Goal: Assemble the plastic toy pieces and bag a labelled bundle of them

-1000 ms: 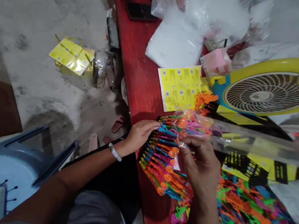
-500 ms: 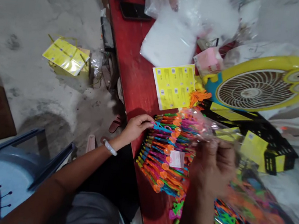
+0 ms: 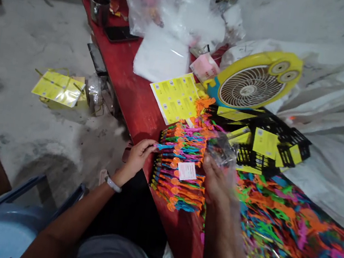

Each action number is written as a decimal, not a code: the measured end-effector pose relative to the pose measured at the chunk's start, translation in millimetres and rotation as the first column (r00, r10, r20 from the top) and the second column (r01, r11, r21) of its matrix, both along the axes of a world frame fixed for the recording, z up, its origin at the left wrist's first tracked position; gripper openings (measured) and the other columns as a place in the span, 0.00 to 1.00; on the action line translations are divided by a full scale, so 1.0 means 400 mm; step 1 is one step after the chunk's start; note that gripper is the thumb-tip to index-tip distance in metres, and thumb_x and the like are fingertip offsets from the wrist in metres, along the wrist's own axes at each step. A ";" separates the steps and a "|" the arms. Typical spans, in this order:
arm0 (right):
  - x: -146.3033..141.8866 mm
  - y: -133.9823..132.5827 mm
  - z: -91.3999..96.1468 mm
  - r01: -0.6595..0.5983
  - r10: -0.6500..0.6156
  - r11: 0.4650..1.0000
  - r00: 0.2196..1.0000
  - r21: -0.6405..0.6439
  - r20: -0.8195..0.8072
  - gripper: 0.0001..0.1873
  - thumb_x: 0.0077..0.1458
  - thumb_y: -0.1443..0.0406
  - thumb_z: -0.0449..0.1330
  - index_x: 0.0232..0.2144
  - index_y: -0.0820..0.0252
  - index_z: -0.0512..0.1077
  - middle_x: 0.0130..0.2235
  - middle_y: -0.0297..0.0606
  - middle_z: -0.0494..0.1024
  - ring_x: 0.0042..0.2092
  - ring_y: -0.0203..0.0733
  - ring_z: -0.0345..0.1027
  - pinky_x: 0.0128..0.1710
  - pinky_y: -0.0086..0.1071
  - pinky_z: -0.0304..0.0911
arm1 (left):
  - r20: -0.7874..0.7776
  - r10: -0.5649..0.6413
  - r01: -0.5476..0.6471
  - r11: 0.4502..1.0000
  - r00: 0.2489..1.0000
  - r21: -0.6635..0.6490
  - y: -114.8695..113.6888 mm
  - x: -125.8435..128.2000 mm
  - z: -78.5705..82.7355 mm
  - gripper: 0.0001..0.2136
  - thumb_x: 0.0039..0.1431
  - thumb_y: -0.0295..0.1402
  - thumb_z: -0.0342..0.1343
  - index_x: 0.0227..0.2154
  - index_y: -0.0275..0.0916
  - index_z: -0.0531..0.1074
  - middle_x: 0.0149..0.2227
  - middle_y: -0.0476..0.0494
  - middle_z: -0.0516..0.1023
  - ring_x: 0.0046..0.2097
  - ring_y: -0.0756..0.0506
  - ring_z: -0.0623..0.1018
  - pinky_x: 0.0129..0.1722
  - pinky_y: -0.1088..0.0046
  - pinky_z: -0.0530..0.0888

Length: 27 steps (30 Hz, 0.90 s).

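Since the earlier frame, the right hand [image 3: 215, 184] has moved in against the right end of the toy row [image 3: 180, 185], which lies on the red table [image 3: 125, 97]. The left hand [image 3: 136, 157] has its fingers pinched on a blue toy [image 3: 166, 147] at the row's left edge. Whether the right fingers grip the adjacent clear bag [image 3: 229, 150], I cannot tell.

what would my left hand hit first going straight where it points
The left hand, blue piece at its fingertips, would likely meet the row of colourful plastic toys first, though depth is unclear.
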State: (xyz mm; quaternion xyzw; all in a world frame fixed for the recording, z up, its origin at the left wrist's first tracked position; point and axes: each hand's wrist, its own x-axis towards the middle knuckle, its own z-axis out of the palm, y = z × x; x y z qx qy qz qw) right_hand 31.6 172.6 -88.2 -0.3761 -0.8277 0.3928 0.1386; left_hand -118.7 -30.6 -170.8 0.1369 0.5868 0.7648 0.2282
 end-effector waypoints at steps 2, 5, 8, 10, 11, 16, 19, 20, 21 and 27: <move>-0.050 0.003 0.004 0.025 -0.024 0.998 1.000 -0.064 0.009 0.23 0.59 0.44 0.61 0.50 0.44 0.79 0.49 0.38 0.83 0.58 0.55 0.73 0.60 0.53 0.67 | -0.057 0.038 -0.040 0.999 0.998 -0.034 -0.017 0.000 0.005 0.10 0.63 0.43 0.59 0.38 0.43 0.78 0.39 0.46 0.81 0.40 0.47 0.79 0.44 0.69 0.75; -0.158 0.019 0.012 -0.096 0.084 0.964 0.995 -0.250 -0.059 0.25 0.54 0.41 0.62 0.47 0.44 0.81 0.49 0.35 0.83 0.58 0.55 0.73 0.60 0.54 0.67 | -0.152 0.116 -0.133 0.985 0.982 -0.106 -0.040 0.001 0.018 0.10 0.64 0.43 0.58 0.37 0.43 0.79 0.39 0.46 0.80 0.41 0.46 0.78 0.45 0.69 0.74; -0.261 0.042 0.015 -0.194 0.181 0.920 0.981 -0.340 -0.069 0.30 0.48 0.38 0.64 0.44 0.50 0.82 0.49 0.39 0.83 0.57 0.56 0.73 0.60 0.54 0.67 | -0.233 0.165 -0.205 0.966 0.958 -0.159 -0.058 0.010 0.029 0.09 0.66 0.41 0.56 0.40 0.44 0.79 0.41 0.46 0.80 0.44 0.46 0.78 0.48 0.68 0.74; -0.302 0.057 0.025 -0.235 0.225 0.880 0.972 -0.412 -0.073 0.34 0.44 0.36 0.65 0.43 0.54 0.82 0.47 0.43 0.84 0.54 0.57 0.75 0.56 0.54 0.70 | -0.264 0.175 -0.226 0.958 0.948 -0.178 -0.064 0.017 0.034 0.09 0.67 0.40 0.56 0.41 0.45 0.78 0.41 0.46 0.79 0.45 0.45 0.77 0.49 0.68 0.74; -0.309 0.063 0.035 -0.264 0.247 0.848 0.964 -0.459 -0.098 0.36 0.43 0.35 0.65 0.43 0.54 0.81 0.47 0.44 0.84 0.52 0.57 0.76 0.54 0.54 0.71 | -0.275 0.174 -0.230 0.955 0.946 -0.187 -0.065 0.020 0.035 0.09 0.67 0.40 0.55 0.41 0.45 0.78 0.41 0.45 0.79 0.45 0.45 0.77 0.49 0.68 0.74; -0.241 0.092 0.113 -0.376 0.210 0.774 0.911 -0.510 -0.354 0.38 0.56 0.32 0.49 0.51 0.50 0.77 0.55 0.44 0.79 0.53 0.52 0.75 0.51 0.52 0.72 | -0.298 0.187 -0.256 0.943 0.936 -0.212 -0.055 0.022 0.036 0.10 0.68 0.40 0.54 0.42 0.44 0.78 0.42 0.44 0.78 0.45 0.45 0.76 0.48 0.67 0.74; -0.160 0.102 0.131 -0.098 0.032 0.982 0.932 -0.164 -0.362 0.38 0.67 0.41 0.35 0.52 0.52 0.76 0.51 0.47 0.80 0.48 0.49 0.76 0.45 0.50 0.74 | -0.271 0.233 -0.290 0.938 0.934 -0.192 -0.043 0.027 0.024 0.10 0.66 0.40 0.55 0.41 0.42 0.77 0.41 0.44 0.77 0.45 0.45 0.76 0.49 0.67 0.73; -0.134 0.102 0.126 0.029 -0.008 0.997 0.966 0.077 -0.260 0.35 0.70 0.47 0.35 0.52 0.54 0.76 0.49 0.48 0.80 0.46 0.48 0.77 0.42 0.48 0.75 | -0.238 0.246 -0.292 0.939 0.940 -0.180 -0.039 0.031 0.017 0.10 0.66 0.41 0.56 0.41 0.42 0.77 0.42 0.43 0.77 0.45 0.45 0.77 0.49 0.66 0.73; -0.111 0.099 0.116 0.097 -0.071 0.925 0.994 0.368 -0.086 0.31 0.72 0.54 0.36 0.52 0.58 0.76 0.47 0.49 0.79 0.44 0.47 0.77 0.40 0.46 0.75 | -0.189 0.257 -0.289 0.943 0.948 -0.166 -0.035 0.037 0.009 0.10 0.65 0.41 0.56 0.42 0.41 0.76 0.42 0.43 0.77 0.46 0.45 0.77 0.49 0.66 0.74; -0.013 0.080 0.021 -0.734 -0.743 0.007 0.451 0.680 0.494 0.23 0.55 0.85 0.52 0.40 0.60 0.79 0.34 0.32 0.76 0.30 0.29 0.70 0.23 0.18 0.66 | 0.047 0.179 -0.174 0.980 0.983 -0.094 -0.029 0.103 -0.029 0.14 0.66 0.38 0.55 0.51 0.41 0.68 0.49 0.40 0.76 0.50 0.44 0.78 0.54 0.62 0.74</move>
